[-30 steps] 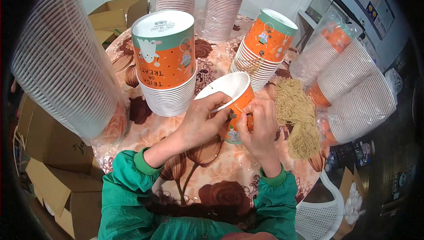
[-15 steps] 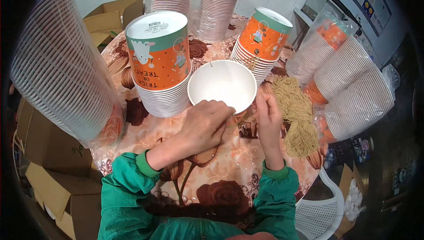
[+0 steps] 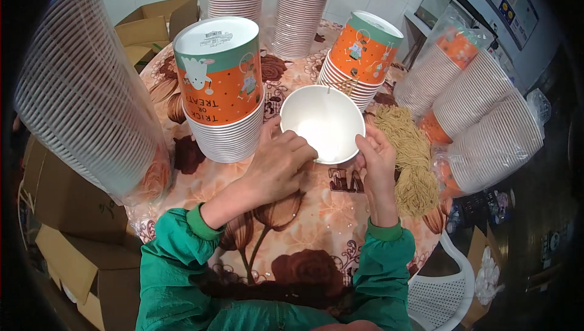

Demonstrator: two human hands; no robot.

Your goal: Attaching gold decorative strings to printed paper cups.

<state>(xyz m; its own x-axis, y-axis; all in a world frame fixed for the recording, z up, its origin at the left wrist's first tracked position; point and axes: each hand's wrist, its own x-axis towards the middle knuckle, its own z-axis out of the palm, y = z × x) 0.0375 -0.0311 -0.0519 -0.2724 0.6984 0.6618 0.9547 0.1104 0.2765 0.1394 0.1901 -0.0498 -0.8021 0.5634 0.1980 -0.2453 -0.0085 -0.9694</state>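
Observation:
A white-lined paper bucket tilts its round mouth toward me above the middle of the table. My left hand is closed at its near-left rim, with bent fingers reaching over the edge. My right hand grips the right rim, thumb on the edge and fingers outside. A short bit of cord shows at the bucket's far rim. Right of my right hand lies a hank of beige cord. Left of my left hand stands an upside-down stack of orange and green printed buckets.
Another upside-down bucket stack stands beyond, with cord across its rims. Plastic-wrapped stacks rise at the left, the back and the right. Cardboard boxes sit at left; a white plastic chair stands at lower right.
The bucket has shifted to the right and turned slightly. My right hand has gone from pinched fingers by the near rim to gripping the right side. My left hand's fingers now reach over the rim.

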